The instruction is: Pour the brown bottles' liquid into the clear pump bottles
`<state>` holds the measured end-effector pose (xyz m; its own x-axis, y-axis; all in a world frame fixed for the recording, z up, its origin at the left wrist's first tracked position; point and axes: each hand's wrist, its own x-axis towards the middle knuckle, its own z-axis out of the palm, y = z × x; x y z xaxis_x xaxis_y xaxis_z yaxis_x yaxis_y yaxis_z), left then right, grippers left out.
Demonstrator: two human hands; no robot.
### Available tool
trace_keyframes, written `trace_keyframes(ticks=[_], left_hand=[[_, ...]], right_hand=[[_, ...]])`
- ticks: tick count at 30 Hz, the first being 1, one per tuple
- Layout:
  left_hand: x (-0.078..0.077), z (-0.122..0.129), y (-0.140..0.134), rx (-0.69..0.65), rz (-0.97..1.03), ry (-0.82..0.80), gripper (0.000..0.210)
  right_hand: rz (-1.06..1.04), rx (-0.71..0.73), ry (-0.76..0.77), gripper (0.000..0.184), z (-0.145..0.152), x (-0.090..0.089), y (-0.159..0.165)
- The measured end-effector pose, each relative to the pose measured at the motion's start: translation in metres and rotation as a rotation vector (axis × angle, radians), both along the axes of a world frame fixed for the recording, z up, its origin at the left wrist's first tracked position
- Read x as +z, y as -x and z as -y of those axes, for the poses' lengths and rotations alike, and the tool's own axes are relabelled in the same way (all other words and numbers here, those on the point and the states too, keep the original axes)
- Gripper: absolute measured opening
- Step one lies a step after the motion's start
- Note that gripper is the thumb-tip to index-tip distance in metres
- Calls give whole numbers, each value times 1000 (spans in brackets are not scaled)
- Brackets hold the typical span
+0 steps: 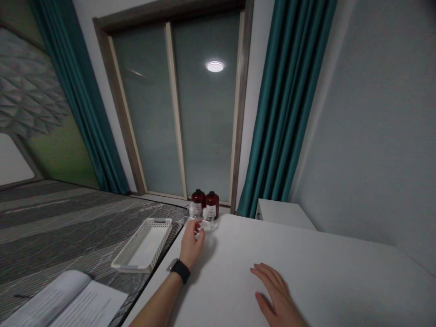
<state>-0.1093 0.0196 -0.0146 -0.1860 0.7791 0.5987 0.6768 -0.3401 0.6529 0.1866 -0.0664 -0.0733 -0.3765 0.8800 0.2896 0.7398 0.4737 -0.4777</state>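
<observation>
White tabletop (pixel 225 277), lower centre to right of the frame, facing a frosted sliding door (pixel 207 118) at upper centre with teal curtains (pixel 288 100) to either side. Left hand (pixel 191 245), near the middle of the lower half: fingers curled, thumb spread from them, the fingertips at the clear tray (pixel 207 224); from where I stand, I cannot tell whether they grip it. This tray lies at the far left corner of the table, with two white pump tops (pixel 205 213) at it and two dark red bottles (pixel 212 202) just behind. Wrist: black watch (pixel 180 270). Right hand (pixel 277 295), lower right of centre: nothing held, fingers side by side, thumb apart, over the tabletop. Lower left: a white basket (pixel 146 247) and an open book (pixel 90 304) on grey striped cloth (pixel 44 222).
</observation>
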Motion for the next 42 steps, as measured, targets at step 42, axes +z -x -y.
trace_keyframes(ticks=[42], left_hand=[[-10,-28,40,193,40,68,8]], right_hand=[[-568,86,-48,40,-149,14,152]])
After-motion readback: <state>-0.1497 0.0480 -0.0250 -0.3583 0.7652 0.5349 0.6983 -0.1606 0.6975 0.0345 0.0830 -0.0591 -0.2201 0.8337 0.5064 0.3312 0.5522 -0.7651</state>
